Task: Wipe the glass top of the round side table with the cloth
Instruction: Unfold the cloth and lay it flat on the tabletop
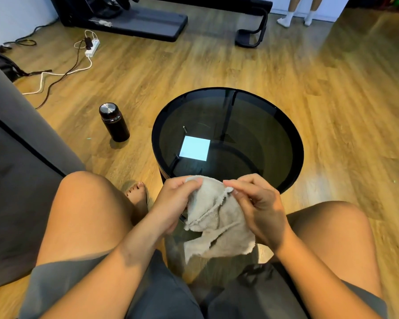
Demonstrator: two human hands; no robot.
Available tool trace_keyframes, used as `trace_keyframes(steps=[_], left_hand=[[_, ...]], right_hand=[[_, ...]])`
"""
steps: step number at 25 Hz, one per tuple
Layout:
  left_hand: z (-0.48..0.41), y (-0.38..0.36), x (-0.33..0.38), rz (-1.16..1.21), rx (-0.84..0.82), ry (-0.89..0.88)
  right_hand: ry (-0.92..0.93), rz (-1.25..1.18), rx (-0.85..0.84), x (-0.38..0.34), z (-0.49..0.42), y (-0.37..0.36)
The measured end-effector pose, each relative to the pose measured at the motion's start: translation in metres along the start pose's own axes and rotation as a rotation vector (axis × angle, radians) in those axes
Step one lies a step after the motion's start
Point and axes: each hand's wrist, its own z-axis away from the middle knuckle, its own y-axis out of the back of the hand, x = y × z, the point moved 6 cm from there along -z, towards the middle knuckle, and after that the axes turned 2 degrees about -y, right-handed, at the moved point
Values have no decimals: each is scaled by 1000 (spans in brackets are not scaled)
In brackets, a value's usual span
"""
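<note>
The cloth (217, 217) hangs bunched between both hands, held above the near edge of the side table (295, 162) and not yet touching the glass top (240, 134). The left hand (177, 201) pinches its upper left edge, and the right hand (258, 208) pinches the upper right edge. The glass lies straight ahead of the hands, roughly equally near to both. A flask (114, 122) stands on the floor, off the table's left edge.
</note>
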Motion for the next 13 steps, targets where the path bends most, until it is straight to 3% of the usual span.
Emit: trace_keyframes(steps=[3, 6, 9, 13], left_hand=[[-3, 8, 1, 119, 87, 22], [-3, 11, 4, 93, 129, -10], [0, 4, 4, 44, 30, -29], [8, -11, 9, -42, -122, -63]], right_hand=[[-101, -80, 57, 1, -4, 10], [-109, -48, -24, -12, -7, 4], [-70, -16, -159, -20, -6, -14], [-157, -89, -81, -17, -8, -16]])
